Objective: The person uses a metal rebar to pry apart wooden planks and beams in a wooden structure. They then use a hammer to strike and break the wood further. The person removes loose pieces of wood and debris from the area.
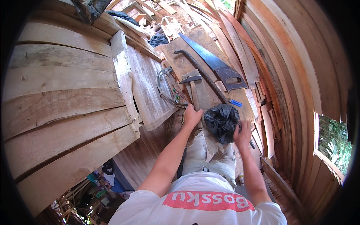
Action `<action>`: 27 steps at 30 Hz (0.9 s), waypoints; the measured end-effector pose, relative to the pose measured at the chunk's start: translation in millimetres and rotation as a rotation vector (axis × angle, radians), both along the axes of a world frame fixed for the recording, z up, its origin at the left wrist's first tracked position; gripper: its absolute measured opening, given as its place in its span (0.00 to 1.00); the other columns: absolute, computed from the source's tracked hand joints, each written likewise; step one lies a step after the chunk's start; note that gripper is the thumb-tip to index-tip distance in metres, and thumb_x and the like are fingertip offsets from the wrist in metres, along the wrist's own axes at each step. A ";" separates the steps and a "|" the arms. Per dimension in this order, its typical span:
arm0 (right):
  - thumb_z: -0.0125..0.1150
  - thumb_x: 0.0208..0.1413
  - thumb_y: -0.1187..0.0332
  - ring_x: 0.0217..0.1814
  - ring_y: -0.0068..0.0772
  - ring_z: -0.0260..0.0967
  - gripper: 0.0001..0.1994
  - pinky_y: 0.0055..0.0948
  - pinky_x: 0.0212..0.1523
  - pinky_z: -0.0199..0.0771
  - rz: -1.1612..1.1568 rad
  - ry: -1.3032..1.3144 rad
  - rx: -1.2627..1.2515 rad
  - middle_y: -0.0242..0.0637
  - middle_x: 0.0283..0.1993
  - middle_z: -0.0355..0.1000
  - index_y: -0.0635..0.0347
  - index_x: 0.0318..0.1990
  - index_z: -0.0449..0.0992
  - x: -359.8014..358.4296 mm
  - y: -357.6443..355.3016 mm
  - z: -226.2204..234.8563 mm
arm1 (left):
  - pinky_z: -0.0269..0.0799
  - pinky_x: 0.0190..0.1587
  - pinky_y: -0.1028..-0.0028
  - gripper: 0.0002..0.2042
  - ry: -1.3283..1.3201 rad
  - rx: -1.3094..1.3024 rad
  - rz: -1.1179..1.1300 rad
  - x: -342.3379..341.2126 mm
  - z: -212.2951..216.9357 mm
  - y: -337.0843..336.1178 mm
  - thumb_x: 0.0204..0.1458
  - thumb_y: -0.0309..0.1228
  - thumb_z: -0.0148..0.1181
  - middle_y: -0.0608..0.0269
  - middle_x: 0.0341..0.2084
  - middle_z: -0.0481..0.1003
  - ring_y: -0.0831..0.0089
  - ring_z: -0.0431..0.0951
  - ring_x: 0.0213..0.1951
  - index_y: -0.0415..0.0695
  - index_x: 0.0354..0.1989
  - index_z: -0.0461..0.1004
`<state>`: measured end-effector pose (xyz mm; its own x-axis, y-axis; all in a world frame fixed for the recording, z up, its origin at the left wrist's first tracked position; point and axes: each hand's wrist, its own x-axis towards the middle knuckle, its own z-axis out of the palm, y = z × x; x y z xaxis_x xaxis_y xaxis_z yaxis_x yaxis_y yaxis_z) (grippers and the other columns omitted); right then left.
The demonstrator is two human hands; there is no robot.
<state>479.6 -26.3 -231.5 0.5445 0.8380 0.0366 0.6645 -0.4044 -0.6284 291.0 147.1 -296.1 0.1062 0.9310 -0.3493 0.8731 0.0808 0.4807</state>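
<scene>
My left hand (192,116) is closed round the lower end of the wooden handle of a hammer (190,78), whose metal head rests on a worn wooden board (176,50). A crumpled black plastic bag (222,122) sits at the near end of the board, just right of that hand. At the bag's right edge, my right hand (243,135) grips the plastic with bent fingers. What lies inside the bag is hidden. Beyond the bag, a long ribbed metal bar (204,75) with a hooked end lies beside a handsaw (212,60). A small blue object (235,102) is next to the bar's near end.
Looped cable (160,84) hangs left of the board, beside a plank panel (148,90). A plank wall (67,78) stands at left. Curved-looking boards (288,56) line the right side, with a window opening (332,144). Scrap wood (168,26) is scattered at the far end.
</scene>
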 end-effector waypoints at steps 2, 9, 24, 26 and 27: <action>0.57 0.45 0.78 0.34 0.53 0.70 0.10 0.41 0.31 0.69 0.014 0.186 0.050 0.46 0.33 0.68 0.61 0.37 0.69 -36.2 -41.8 3.9 | 0.71 0.24 0.64 0.15 -0.317 -0.252 0.289 2.5 21.3 2.3 0.44 0.32 0.60 0.51 0.23 0.72 0.61 0.75 0.22 0.37 0.35 0.64; 0.70 0.43 0.59 0.55 0.56 0.62 0.34 0.44 0.53 0.66 -0.003 0.522 -0.620 0.53 0.54 0.60 0.66 0.54 0.60 -110.8 -93.6 -9.8 | 0.64 0.12 0.73 0.13 -0.471 -0.325 0.289 -42.5 45.9 -1.3 0.47 0.27 0.56 0.61 0.17 0.69 0.75 0.68 0.12 0.38 0.40 0.63; 0.73 0.44 0.66 0.34 0.28 0.70 0.27 0.29 0.33 0.75 -0.706 1.070 -0.171 0.39 0.40 0.70 0.65 0.49 0.65 -130.3 -121.2 -98.0 | 0.61 0.10 0.76 0.09 -0.383 -0.471 0.370 -160.3 58.2 -93.9 0.50 0.26 0.54 0.65 0.13 0.65 0.78 0.65 0.11 0.39 0.36 0.62; 0.71 0.46 0.67 0.30 0.25 0.70 0.20 0.26 0.31 0.75 -0.654 1.549 -0.253 0.35 0.35 0.72 0.64 0.44 0.70 -116.9 -111.5 -88.9 | 0.61 0.10 0.76 0.09 -0.348 -0.490 0.346 -167.5 54.8 -93.0 0.50 0.26 0.54 0.65 0.13 0.65 0.78 0.65 0.11 0.39 0.36 0.62; 0.69 0.49 0.66 0.30 0.23 0.71 0.14 0.26 0.30 0.76 -0.554 1.470 -0.255 0.31 0.30 0.73 0.62 0.39 0.75 -119.4 -105.1 -81.6 | 0.61 0.10 0.76 0.09 -0.342 -0.497 0.333 -169.7 53.4 -91.8 0.50 0.26 0.54 0.65 0.14 0.65 0.78 0.66 0.11 0.39 0.35 0.62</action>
<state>360.2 -131.4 -313.1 0.2038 0.4347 -0.8772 -0.6923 -0.5695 -0.4431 121.3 55.3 -242.6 0.0221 0.6711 -0.7410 0.5693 0.6008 0.5612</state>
